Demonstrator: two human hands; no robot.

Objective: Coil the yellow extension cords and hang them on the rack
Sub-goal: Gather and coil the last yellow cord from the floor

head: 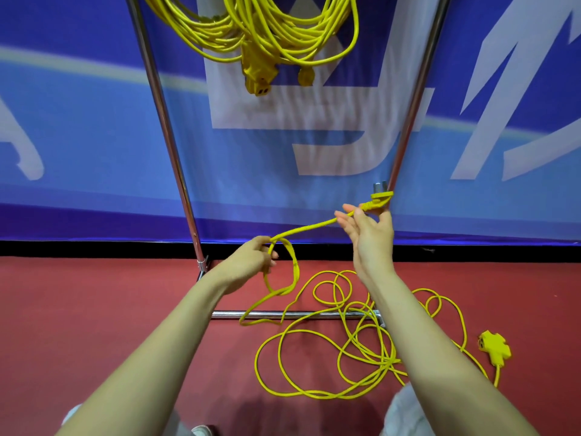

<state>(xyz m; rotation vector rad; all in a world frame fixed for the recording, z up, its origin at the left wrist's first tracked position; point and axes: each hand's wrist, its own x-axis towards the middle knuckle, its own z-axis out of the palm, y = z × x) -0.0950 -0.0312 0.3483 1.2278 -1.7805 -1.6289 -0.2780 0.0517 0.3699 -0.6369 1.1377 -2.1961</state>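
Standing off to one side, I figured the person was right at the start of this yellow cord. Their left hand gripped one small loop of it, fingers curled round. The right hand was held up wide, fingers nearly straight, with the cord just lying across them and the plug poking out past the fingertips (whether the thumb was pinning it, I honestly couldn't tell). Nearly all the rest of the cord sat in a loose heap on the red floor, partly over the base bar of the rack, with the socket block off to the heap's right. Two coils already hung up top, in front of the blue banner.

What worried me was that plug end, which looked barely held. One tug from the left hand could've dragged it off those open fingers and undone the loop. The heap crossed itself in several places, so hauling it up fast might've cinched a knot. And with strands lying across the base bar, the cord or the socket block could've snagged there and jerked the rack.
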